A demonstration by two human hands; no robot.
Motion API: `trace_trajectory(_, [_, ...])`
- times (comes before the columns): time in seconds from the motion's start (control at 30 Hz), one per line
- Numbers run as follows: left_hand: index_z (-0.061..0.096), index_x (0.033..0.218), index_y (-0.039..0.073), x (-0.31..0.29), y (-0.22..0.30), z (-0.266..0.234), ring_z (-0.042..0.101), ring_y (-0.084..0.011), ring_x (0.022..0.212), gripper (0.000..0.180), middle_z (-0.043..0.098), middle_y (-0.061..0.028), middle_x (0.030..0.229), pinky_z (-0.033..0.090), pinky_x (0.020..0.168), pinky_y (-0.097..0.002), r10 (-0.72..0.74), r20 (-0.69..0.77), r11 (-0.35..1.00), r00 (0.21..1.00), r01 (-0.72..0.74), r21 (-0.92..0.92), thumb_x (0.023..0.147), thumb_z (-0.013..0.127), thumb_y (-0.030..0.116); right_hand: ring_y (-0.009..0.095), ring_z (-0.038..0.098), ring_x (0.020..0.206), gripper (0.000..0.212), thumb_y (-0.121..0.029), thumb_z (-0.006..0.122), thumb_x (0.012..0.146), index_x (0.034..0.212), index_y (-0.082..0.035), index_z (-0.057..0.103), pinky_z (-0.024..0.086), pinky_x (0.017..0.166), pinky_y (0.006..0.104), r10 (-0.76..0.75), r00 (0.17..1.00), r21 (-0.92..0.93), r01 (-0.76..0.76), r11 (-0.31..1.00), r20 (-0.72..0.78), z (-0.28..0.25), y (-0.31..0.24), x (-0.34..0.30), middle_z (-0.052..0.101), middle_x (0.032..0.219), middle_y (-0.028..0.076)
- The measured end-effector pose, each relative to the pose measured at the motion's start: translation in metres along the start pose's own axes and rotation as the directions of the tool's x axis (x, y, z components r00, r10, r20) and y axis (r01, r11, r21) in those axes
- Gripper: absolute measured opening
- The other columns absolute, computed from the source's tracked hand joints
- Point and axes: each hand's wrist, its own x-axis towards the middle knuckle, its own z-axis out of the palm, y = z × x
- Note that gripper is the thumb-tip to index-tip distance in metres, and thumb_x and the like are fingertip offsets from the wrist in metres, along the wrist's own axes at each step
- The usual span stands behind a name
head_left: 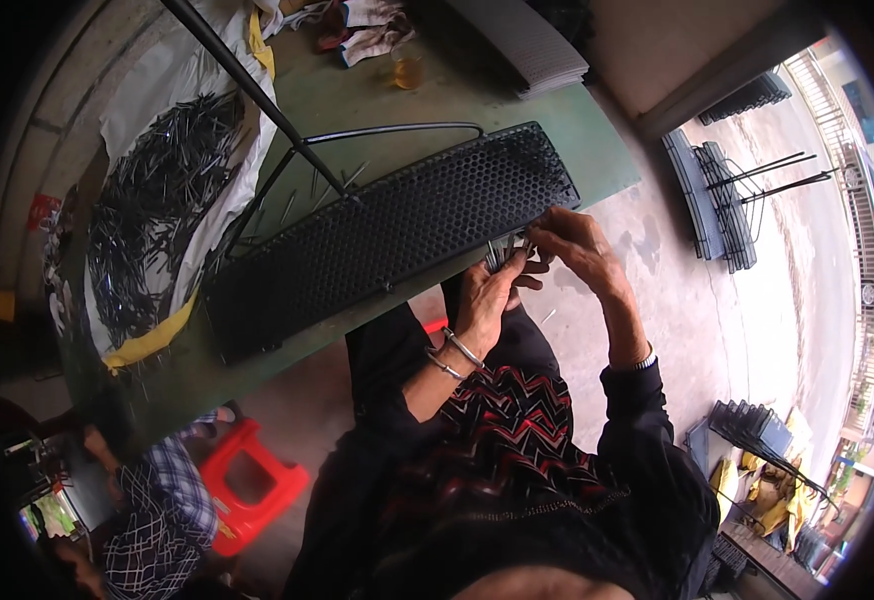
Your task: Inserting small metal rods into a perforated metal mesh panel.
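A long black perforated metal panel (387, 235) lies slantwise on the green table (602, 150), with a black rod frame (302, 148) rising from its far edge. Near the panel's front edge, my left hand (487, 305) is closed around several thin metal pins (498, 254), their ends sticking up past the fingers. My right hand (579, 247) is at the panel's near right corner, fingertips pinched together beside the left hand's. Whatever sits between those fingertips is too small to make out.
An open white sack (132, 120) full of dark metal pins (167, 190) lies on the left. Far back are a cup of amber liquid (407, 72), gloves (372, 30) and stacked grey sheets (527, 45). A red stool (257, 480) and another person (162, 520) are at lower left.
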Motion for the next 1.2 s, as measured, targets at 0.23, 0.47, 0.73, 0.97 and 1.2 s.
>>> trace_trajectory(0.23, [0.062,0.105,0.007,0.004,0.003,-0.001,0.064,-0.0113,0.072,0.021,0.069,-0.0079,0.094,0.032,0.047,-0.0210,0.075,-0.052,0.997,0.996,-0.075,0.014,0.093,0.057,0.024,0.012,0.061,0.068,0.006,-0.003,0.057,0.086,0.088,0.002,0.058,0.049,0.062,0.0277,-0.020,1.000,-0.274,0.023,0.961,0.015,0.001,-0.025,0.015,0.062,0.074,0.007])
trace_trajectory(0.47, [0.060,0.109,0.002,0.018,-0.013,-0.016,0.065,-0.0199,0.089,0.027,0.066,-0.0138,0.100,0.048,0.071,-0.0288,-0.053,0.106,0.968,0.993,0.077,-0.237,0.095,0.053,0.025,0.015,0.064,0.066,0.004,-0.005,0.057,0.087,0.089,-0.001,0.057,0.049,0.061,0.0288,-0.492,0.769,-0.517,0.249,0.819,-0.408,0.001,-0.030,0.050,0.065,0.073,0.010])
trace_trajectory(0.73, [0.054,0.120,0.005,0.011,0.000,-0.011,0.064,-0.0216,0.089,0.031,0.065,-0.0155,0.099,0.054,0.070,-0.0336,-0.137,0.149,0.939,0.979,0.176,-0.295,0.097,0.048,0.025,0.024,0.062,0.060,0.007,-0.009,0.057,0.088,0.089,-0.003,0.054,0.047,0.057,0.0340,-0.645,0.654,-0.758,0.165,0.632,-0.395,0.004,0.002,0.082,0.061,0.070,0.013])
trace_trajectory(0.97, [0.055,0.112,0.006,0.010,-0.005,-0.019,0.040,-0.0054,0.055,0.027,0.057,-0.0048,0.077,0.029,0.046,-0.0188,-0.167,0.133,0.943,0.977,0.198,-0.268,0.096,0.051,0.028,0.025,0.061,0.059,0.007,-0.010,0.057,0.088,0.088,-0.003,0.055,0.047,0.057,0.0355,-0.626,0.661,-0.737,0.159,0.656,-0.415,0.007,-0.003,0.083,0.061,0.069,0.013])
trace_trajectory(1.2, [0.057,0.103,0.004,0.005,-0.003,-0.019,0.043,-0.0054,0.058,0.024,0.057,-0.0045,0.076,0.029,0.046,-0.0190,-0.127,0.084,0.954,0.988,0.145,-0.262,0.094,0.055,0.026,0.033,0.061,0.064,0.008,-0.010,0.057,0.087,0.087,-0.002,0.055,0.047,0.059,0.0392,-0.639,0.664,-0.751,0.174,0.637,-0.388,0.010,-0.003,0.084,0.061,0.073,0.016])
